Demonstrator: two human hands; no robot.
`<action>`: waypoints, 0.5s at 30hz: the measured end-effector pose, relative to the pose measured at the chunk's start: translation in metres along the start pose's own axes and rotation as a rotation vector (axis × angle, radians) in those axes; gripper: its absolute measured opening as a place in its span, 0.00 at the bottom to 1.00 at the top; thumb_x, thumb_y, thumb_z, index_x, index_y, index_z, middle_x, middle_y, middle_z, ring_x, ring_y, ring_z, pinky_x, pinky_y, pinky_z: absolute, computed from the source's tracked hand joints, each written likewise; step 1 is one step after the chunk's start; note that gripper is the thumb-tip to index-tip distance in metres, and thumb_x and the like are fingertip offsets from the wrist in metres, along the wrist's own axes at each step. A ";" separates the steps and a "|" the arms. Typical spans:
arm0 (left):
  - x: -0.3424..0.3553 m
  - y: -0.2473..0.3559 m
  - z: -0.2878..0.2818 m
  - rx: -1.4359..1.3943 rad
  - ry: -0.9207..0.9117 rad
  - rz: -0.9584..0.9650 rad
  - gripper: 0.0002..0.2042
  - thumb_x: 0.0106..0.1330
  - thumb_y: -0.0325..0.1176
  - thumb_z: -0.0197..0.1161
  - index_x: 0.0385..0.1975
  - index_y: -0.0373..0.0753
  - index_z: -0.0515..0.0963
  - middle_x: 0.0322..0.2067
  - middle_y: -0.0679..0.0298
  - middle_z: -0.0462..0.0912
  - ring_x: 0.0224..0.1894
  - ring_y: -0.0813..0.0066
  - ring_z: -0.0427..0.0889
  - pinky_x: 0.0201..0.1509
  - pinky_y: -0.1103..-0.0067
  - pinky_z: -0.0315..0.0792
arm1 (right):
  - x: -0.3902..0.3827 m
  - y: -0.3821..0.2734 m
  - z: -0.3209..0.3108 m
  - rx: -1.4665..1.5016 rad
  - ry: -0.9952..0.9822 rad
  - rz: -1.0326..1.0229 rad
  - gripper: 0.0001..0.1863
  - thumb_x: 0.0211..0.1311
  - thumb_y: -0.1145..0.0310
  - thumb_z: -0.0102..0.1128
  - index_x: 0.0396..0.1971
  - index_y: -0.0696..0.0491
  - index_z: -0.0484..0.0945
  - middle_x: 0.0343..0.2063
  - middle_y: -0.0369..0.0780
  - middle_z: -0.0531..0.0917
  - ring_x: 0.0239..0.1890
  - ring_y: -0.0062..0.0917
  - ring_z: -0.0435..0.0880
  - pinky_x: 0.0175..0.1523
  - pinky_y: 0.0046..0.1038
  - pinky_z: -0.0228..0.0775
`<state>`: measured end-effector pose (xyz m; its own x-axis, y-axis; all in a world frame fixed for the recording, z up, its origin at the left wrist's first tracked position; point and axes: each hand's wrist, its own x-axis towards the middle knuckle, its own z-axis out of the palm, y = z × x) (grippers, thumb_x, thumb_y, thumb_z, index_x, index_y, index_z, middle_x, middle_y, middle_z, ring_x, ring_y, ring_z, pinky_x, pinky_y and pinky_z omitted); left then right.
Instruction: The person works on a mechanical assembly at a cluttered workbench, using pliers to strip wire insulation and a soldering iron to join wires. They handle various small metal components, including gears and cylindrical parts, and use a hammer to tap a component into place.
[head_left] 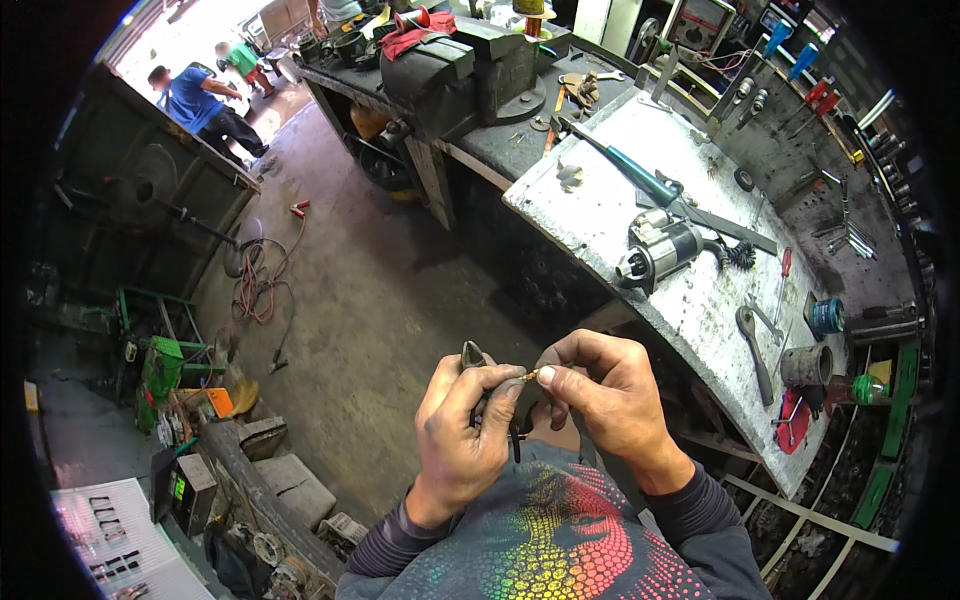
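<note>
The left hand (462, 430) and right hand (608, 402) are pinching a small brassy piece (532, 377) between their fingertips, dark pliers (471, 354) poking up beside the left fingers; this seems fine manipulation, calling for steady pinching.

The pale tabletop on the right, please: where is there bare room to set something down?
One patch lies between the metal motor and the ratchet wrench; another lies beyond the blue-handled bar. It is crowded around that motor and bar, and toward the right edge, with the blue tin, grey cylinder and red cloth.
</note>
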<state>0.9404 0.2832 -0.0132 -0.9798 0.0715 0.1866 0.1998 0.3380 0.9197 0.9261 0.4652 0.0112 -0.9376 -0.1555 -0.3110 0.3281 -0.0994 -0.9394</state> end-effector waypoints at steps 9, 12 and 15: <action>0.011 -0.006 0.005 -0.051 -0.144 -0.114 0.06 0.68 0.27 0.67 0.40 0.32 0.85 0.36 0.59 0.80 0.38 0.73 0.81 0.40 0.78 0.74 | 0.011 0.009 -0.025 -0.096 -0.075 0.048 0.09 0.68 0.72 0.67 0.37 0.63 0.81 0.25 0.37 0.84 0.25 0.16 0.82 0.30 0.21 0.76; 0.018 -0.017 0.014 -0.255 -0.087 -0.224 0.07 0.70 0.28 0.67 0.41 0.31 0.85 0.35 0.62 0.78 0.34 0.78 0.82 0.38 0.81 0.74 | 0.013 0.027 -0.023 0.058 -0.052 -0.022 0.10 0.70 0.71 0.67 0.42 0.62 0.79 0.28 0.35 0.83 0.28 0.14 0.81 0.32 0.19 0.75; 0.019 -0.023 0.021 -0.529 0.030 -0.372 0.08 0.74 0.29 0.63 0.43 0.29 0.83 0.35 0.65 0.78 0.35 0.81 0.81 0.38 0.82 0.74 | 0.005 0.049 -0.013 0.051 -0.121 0.013 0.14 0.71 0.71 0.68 0.47 0.61 0.74 0.34 0.36 0.84 0.37 0.16 0.83 0.43 0.21 0.79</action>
<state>0.9168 0.2968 -0.0383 -0.9845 0.0100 -0.1750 -0.1741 -0.1732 0.9694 0.9364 0.4725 -0.0383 -0.9136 -0.2741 -0.3004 0.3482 -0.1458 -0.9260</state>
